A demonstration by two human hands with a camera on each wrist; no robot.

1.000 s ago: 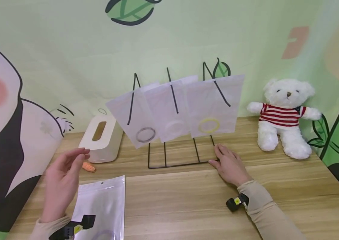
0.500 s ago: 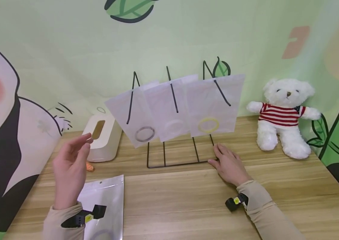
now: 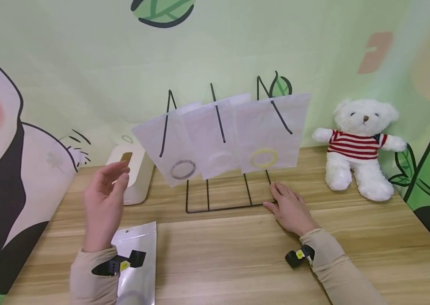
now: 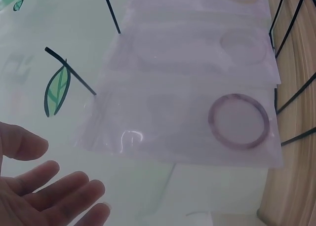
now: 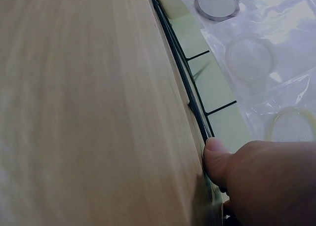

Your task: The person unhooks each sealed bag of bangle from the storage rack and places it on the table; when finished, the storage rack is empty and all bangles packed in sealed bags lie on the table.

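A black wire display rack (image 3: 226, 209) stands on the table, and zip bags hang from its hooks. The left bag (image 3: 169, 146) holds a purplish bangle (image 4: 239, 121), the middle bag (image 3: 209, 127) a pale one, the right bag (image 3: 272, 127) a yellow bangle (image 3: 263, 158). My right hand (image 3: 289, 209) grips the front right corner of the rack's base, thumb on the front wire. My left hand (image 3: 106, 203) is raised in front of the tissue box, fingers loosely bent, holding nothing. Another bag (image 3: 139, 237) lies on the table, partly hidden behind my left wrist.
Behind my left hand is a white tissue box (image 3: 139, 178). A white teddy bear (image 3: 361, 148) in a striped shirt sits at the back right. A printed cloth backdrop (image 3: 85, 63) rises behind the wooden table (image 3: 219, 254).
My left hand has moved right and upward, now covering part of the tissue box and hiding the small orange object seen earlier. My right hand has stayed at the rack's corner.
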